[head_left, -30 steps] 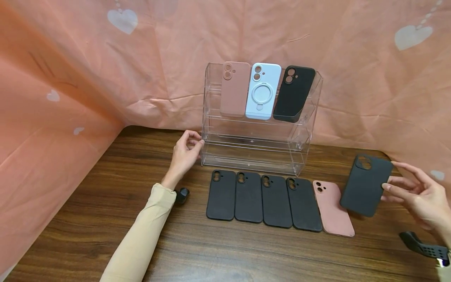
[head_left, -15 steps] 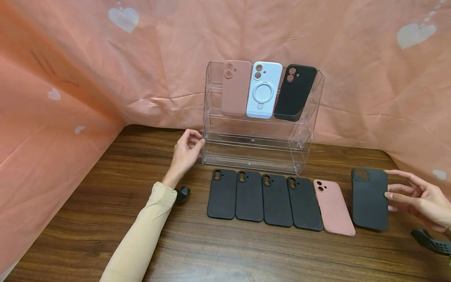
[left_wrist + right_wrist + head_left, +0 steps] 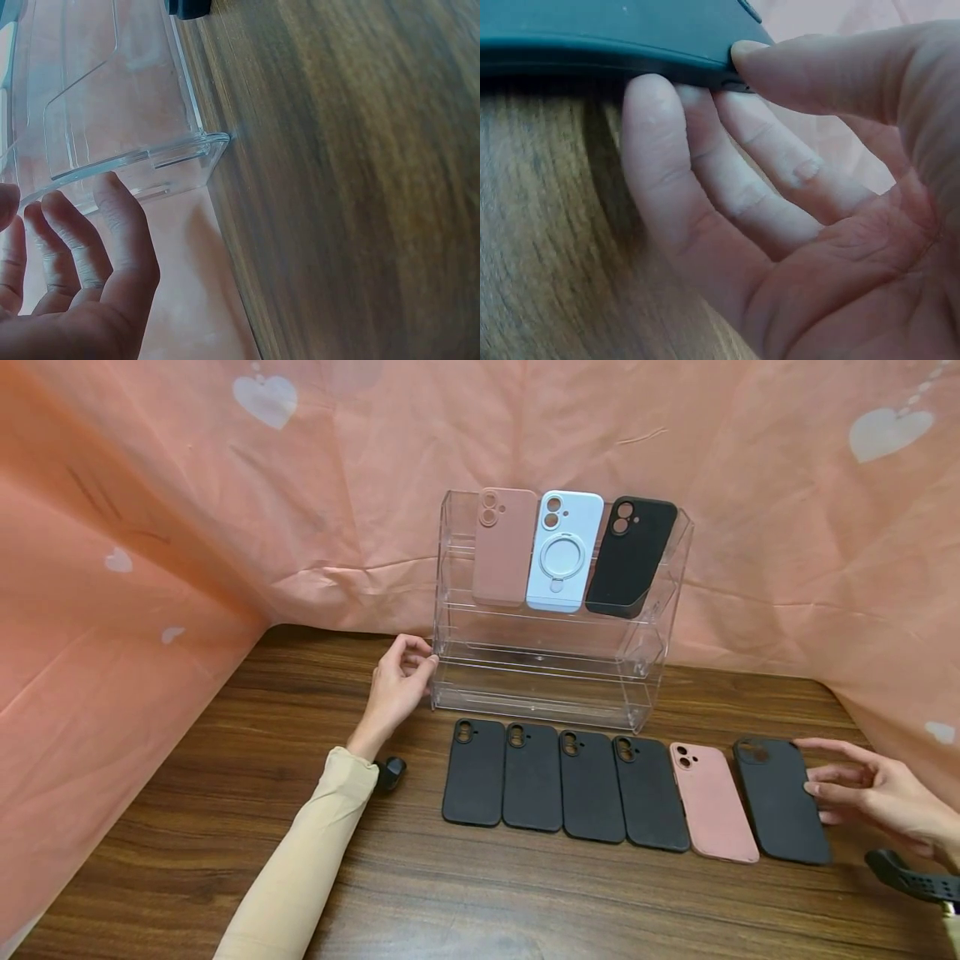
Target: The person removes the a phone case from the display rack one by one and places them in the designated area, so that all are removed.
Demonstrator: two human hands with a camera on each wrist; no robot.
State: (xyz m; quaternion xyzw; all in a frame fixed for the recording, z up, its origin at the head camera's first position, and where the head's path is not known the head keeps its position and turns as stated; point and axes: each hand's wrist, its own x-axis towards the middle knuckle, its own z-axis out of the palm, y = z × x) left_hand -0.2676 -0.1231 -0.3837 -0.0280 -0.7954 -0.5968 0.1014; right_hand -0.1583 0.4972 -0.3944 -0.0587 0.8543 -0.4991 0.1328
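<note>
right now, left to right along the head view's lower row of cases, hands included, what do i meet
left hand, first black case, second black case, third black case, fourth black case, pink case, held dark case, right hand

some curtained-off little nook, peachy heart-print drapes (image 3: pixel 375 527), wood-grain table (image 3: pixel 225 777), clear display rack (image 3: pixel 538 657), home or shop, can't tell

Backdrop cloth (image 3: pixel 360 468): peach, creased, spans rear and both sides | Large white heart (image 3: pixel 266 402): upper left | Second heart (image 3: pixel 891 433): upper right, dotted line (image 3: pixel 921 390) above | Desk (image 3: pixel 187 827): brown, wood-grained, rear edge meets cloth
</note>
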